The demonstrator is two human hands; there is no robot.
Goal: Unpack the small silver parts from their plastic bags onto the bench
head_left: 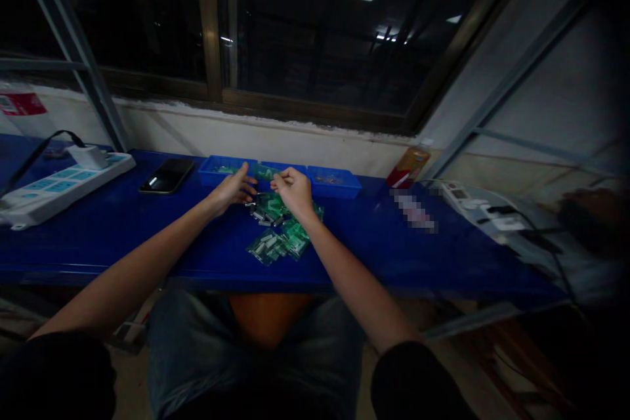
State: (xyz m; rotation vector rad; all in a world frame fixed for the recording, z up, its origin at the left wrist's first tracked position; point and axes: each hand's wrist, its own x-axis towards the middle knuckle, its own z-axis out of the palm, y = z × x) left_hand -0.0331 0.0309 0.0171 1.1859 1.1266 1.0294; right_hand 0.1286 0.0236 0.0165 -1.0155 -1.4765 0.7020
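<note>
Both my hands are over a pile of small green circuit boards on the blue bench. My left hand has its fingers curled near the top of the pile, the thumb raised toward the blue tray. My right hand is closed in a pinch on a small green board held up between the two hands. What the left fingers hold, if anything, is too small to make out.
Three shallow blue trays sit in a row behind the pile. A black phone and a white power strip lie to the left. An orange box, cables and white devices are to the right.
</note>
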